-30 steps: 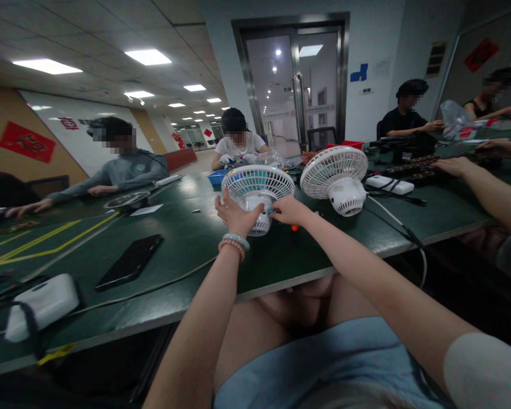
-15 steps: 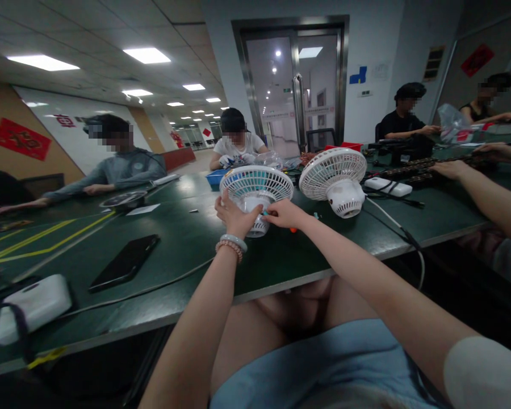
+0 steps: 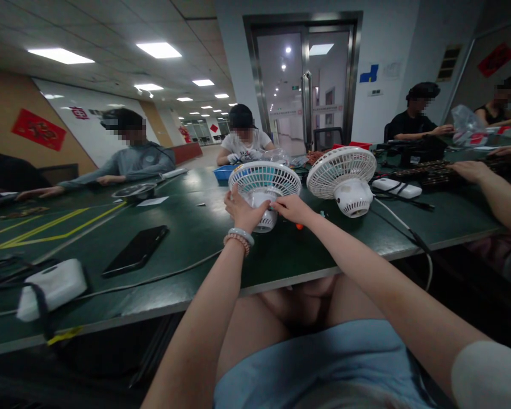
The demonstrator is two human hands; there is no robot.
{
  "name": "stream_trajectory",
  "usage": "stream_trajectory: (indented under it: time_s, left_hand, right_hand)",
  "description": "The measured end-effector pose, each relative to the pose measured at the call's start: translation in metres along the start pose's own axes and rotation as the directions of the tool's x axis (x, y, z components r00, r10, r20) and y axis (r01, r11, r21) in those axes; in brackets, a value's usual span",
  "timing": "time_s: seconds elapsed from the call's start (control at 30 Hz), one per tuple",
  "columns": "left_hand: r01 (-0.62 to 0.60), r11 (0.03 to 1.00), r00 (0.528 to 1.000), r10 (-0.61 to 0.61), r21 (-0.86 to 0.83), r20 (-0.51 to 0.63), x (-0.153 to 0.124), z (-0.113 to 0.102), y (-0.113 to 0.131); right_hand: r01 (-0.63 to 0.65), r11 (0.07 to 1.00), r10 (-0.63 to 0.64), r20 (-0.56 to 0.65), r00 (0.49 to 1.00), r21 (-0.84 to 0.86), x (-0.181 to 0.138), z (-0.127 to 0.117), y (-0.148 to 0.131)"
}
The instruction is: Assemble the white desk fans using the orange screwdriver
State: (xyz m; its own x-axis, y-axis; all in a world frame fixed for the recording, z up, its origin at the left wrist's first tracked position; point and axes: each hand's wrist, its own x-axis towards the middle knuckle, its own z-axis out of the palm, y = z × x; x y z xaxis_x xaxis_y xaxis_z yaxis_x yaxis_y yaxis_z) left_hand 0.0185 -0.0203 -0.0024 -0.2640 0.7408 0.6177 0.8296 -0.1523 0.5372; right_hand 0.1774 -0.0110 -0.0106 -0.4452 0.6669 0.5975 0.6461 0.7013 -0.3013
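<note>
A white fan (image 3: 266, 177) rests face down and tilted on the green table, its round cage away from me and its motor housing towards me. My left hand (image 3: 243, 211) is closed around its left side, with fingers at the cage and thumb on the housing. My right hand (image 3: 293, 208) is pinched at the housing's right side, beside the left thumb. A speck of teal shows at those fingertips; what it belongs to is too small to make out. Just right stands a second white fan (image 3: 341, 171). Between them lie a small orange piece (image 3: 299, 226) and a teal bit (image 3: 322, 214).
A black phone (image 3: 135, 251) and a white box with a black strap (image 3: 53, 288) lie to the left, with a grey cable (image 3: 170, 275) along the table. Another white box (image 3: 397, 188) sits right. Co-workers sit around the table; a co-worker's hand (image 3: 472, 169) is at right.
The view has shifted slightly, so the scene sits a little further right. Both hands stay at the same fan, the right fingertips still at its housing.
</note>
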Motion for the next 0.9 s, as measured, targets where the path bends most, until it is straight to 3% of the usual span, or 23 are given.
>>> stream_trajectory:
  time_s: [0.13,0.3,0.43,0.57,0.7,0.9]
  left_hand:
    - [-0.051,0.999,0.999,0.051,-0.005,-0.007,-0.001,-0.002,0.001]
    - [-0.245,0.969,0.967,0.244,-0.009,-0.078,-0.002,-0.01,0.003]
    - [-0.364,0.931,0.931,0.364,0.002,0.016,-0.002,-0.015,0.004]
    - [-0.494,0.869,0.86,0.489,0.0,0.147,-0.006,-0.015,0.008]
    - [-0.533,0.846,0.828,0.516,0.022,0.219,-0.011,-0.014,0.012]
    - [-0.517,0.856,0.836,0.502,0.013,0.221,-0.013,-0.015,0.014]
  right_hand:
    - [-0.052,0.998,0.053,-0.022,0.998,0.017,0.0,0.004,-0.001]
    - [-0.09,0.994,0.094,-0.064,0.993,0.069,-0.001,0.011,0.0]
    - [-0.149,0.983,0.156,-0.059,0.986,0.11,0.001,0.015,0.001]
    - [-0.203,0.969,0.211,-0.042,0.977,0.144,0.004,0.016,0.001]
    - [-0.214,0.967,0.219,-0.024,0.975,0.14,0.005,0.016,0.001]
    - [-0.169,0.975,0.178,-0.053,0.983,0.142,0.003,0.017,-0.001]
